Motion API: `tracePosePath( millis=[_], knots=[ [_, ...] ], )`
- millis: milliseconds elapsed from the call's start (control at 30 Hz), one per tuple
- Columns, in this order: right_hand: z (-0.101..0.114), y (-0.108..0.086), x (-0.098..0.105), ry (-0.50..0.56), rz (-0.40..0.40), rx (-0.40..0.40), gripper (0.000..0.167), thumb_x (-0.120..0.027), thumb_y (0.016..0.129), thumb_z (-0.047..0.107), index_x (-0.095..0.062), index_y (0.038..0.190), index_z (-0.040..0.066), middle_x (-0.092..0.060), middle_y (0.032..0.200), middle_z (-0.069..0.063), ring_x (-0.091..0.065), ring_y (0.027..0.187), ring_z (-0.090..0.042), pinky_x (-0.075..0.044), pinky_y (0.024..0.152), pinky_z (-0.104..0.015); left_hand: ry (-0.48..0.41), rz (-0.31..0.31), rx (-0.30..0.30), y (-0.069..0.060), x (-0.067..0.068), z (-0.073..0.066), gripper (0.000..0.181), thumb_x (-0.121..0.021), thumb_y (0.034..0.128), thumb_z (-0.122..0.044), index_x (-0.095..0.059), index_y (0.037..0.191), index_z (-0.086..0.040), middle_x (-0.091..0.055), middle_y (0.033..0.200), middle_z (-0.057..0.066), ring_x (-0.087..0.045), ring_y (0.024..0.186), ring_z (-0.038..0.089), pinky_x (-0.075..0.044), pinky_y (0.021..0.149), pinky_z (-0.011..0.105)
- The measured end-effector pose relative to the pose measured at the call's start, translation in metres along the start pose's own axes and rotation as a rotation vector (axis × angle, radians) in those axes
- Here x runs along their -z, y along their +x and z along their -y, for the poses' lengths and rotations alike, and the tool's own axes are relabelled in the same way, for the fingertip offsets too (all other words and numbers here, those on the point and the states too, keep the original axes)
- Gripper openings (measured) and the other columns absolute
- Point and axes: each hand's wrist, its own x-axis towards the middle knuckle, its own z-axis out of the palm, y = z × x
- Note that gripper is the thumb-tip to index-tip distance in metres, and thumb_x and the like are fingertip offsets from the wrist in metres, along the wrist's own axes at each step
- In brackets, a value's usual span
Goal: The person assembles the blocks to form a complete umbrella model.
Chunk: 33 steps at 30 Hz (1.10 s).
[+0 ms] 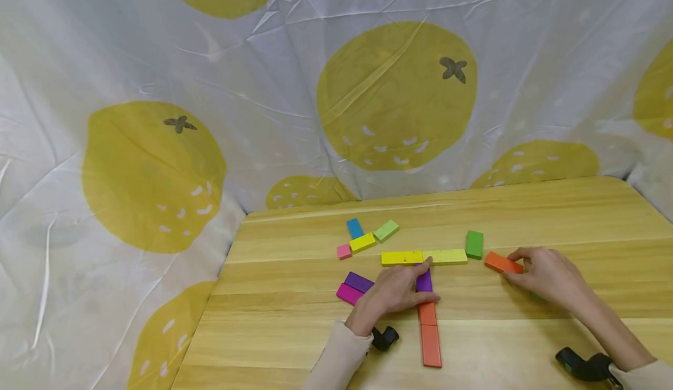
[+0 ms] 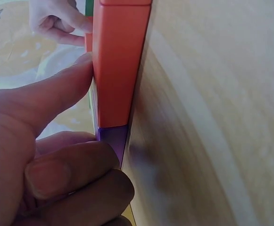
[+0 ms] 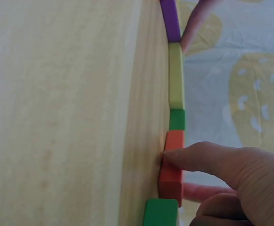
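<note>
A T-shaped row of blocks lies on the table: a yellow block (image 1: 402, 258) and a pale yellow block (image 1: 446, 256) side by side, a purple block (image 1: 423, 282) below their joint, then two red blocks (image 1: 431, 345) end to end. My left hand (image 1: 394, 289) rests at the purple block, its index fingertip near the yellow joint. Its thumb (image 2: 66, 87) touches the upper red block's side in the left wrist view; the remaining fingers bend. Right of the row, my right hand (image 1: 549, 276) pinches an orange block (image 3: 173, 162) between thumb and finger.
A green block (image 1: 474, 244) stands near the pale yellow block's right end; another green block (image 3: 161, 213) lies partly behind my right hand. Blue (image 1: 354, 227), yellow, light green and pink blocks cluster at the back left. Dark purple and magenta blocks (image 1: 349, 294) lie beside my left hand.
</note>
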Motion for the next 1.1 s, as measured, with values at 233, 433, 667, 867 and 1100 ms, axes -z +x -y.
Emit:
tracePosePath(
  millis=[233,433,667,867,1100],
  knots=[
    [-0.006,0.0,0.002,-0.002,-0.041,0.009,0.043,-0.084,0.085,0.028,-0.075,0.109,-0.006,-0.037,0.055,0.007,-0.026,0.048,-0.004,-0.022,0.047,-0.022,0.012,0.005,-0.005,0.001,0.0,-0.001,0.078,-0.067,0.0961,-0.056,-0.04,0.161,-0.022,-0.026,0.06,-0.009,-0.023,0.05,0.005,-0.019,0.049,0.019],
    [-0.008,0.015,0.013,0.029,-0.158,0.004,0.042,-0.082,0.088,0.027,-0.074,0.111,-0.007,-0.036,0.054,0.005,-0.024,0.047,-0.006,-0.021,0.047,-0.023,0.001,0.015,0.016,-0.001,0.0,0.0,0.078,-0.067,0.096,-0.056,-0.039,0.161,-0.023,-0.025,0.06,-0.009,-0.023,0.05,0.005,-0.019,0.049,0.02],
    [-0.004,0.062,0.023,0.098,-0.122,-0.071,0.052,-0.077,0.093,0.036,-0.072,0.119,-0.008,-0.049,0.057,-0.001,-0.033,0.049,-0.012,-0.027,0.049,-0.027,-0.025,0.008,0.007,-0.002,0.002,0.001,0.078,-0.068,0.096,-0.054,-0.039,0.161,-0.021,-0.026,0.062,-0.008,-0.024,0.051,0.006,-0.02,0.05,0.02],
    [-0.003,0.09,0.016,0.143,-0.077,-0.116,0.051,-0.079,0.09,0.033,-0.072,0.117,-0.009,-0.063,0.065,-0.007,-0.043,0.056,-0.017,-0.032,0.053,-0.029,-0.01,0.022,0.009,0.0,0.002,0.0,0.079,-0.067,0.0964,-0.056,-0.037,0.162,-0.023,-0.029,0.062,-0.009,-0.027,0.052,0.005,-0.021,0.05,0.02],
    [-0.003,0.1,0.005,0.196,-0.067,-0.176,0.052,-0.076,0.092,0.033,-0.07,0.125,-0.007,-0.067,0.073,-0.012,-0.051,0.06,-0.018,-0.035,0.052,-0.03,-0.009,0.024,0.001,0.001,0.001,-0.001,0.079,-0.067,0.0965,-0.055,-0.037,0.162,-0.022,-0.029,0.063,-0.009,-0.027,0.052,0.005,-0.021,0.051,0.02]
  ],
)
